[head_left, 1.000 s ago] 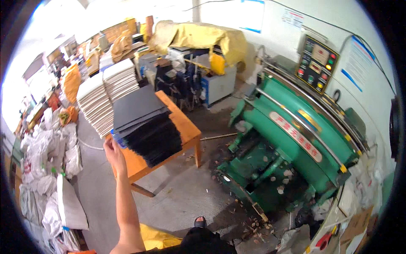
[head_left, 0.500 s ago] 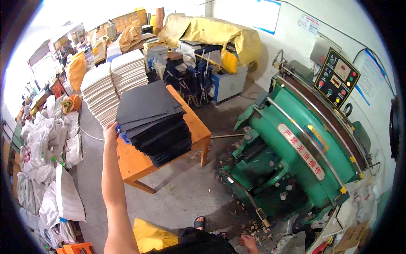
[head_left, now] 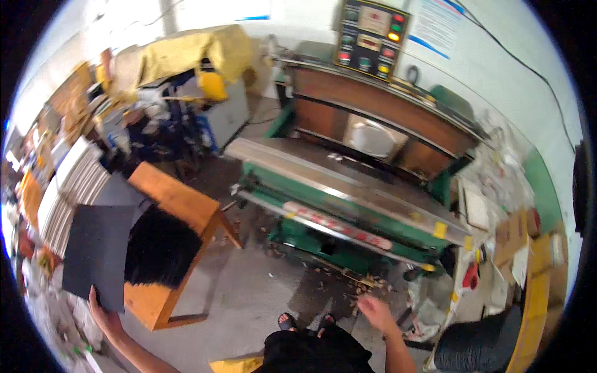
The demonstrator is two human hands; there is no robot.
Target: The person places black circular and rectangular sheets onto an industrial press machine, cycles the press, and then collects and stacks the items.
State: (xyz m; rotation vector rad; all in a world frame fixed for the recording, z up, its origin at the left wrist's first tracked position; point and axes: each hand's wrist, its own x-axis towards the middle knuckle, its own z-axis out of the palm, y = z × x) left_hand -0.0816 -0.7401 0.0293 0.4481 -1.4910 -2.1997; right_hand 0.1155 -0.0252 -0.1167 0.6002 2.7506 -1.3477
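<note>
At the left, my left hand (head_left: 102, 316) grips the lower edge of a black sheet (head_left: 95, 252), lifted in front of a stack of black sheets (head_left: 163, 247). That stack stands on an orange wooden table (head_left: 177, 194). My right hand (head_left: 377, 314) is lower right of centre, in the air with no visible object in it; motion smears its fingers. Beyond it stands a green press (head_left: 317, 239) with a gap between its long front bed and the upright brown back plate. A pale oval shape (head_left: 371, 138) shows on that back plate.
A black control panel (head_left: 371, 38) with lit buttons rises above the press. Tied pale sheets (head_left: 68, 186) stand beyond the black stack. Cardboard boxes (head_left: 532, 273) and a dark stack (head_left: 479, 345) line the right side. Scraps (head_left: 367, 285) litter the floor before the press.
The black sheet has come off the stack in my left hand. My view has turned right toward the press, whose front has swung down, opening the gap. My right hand has come up.
</note>
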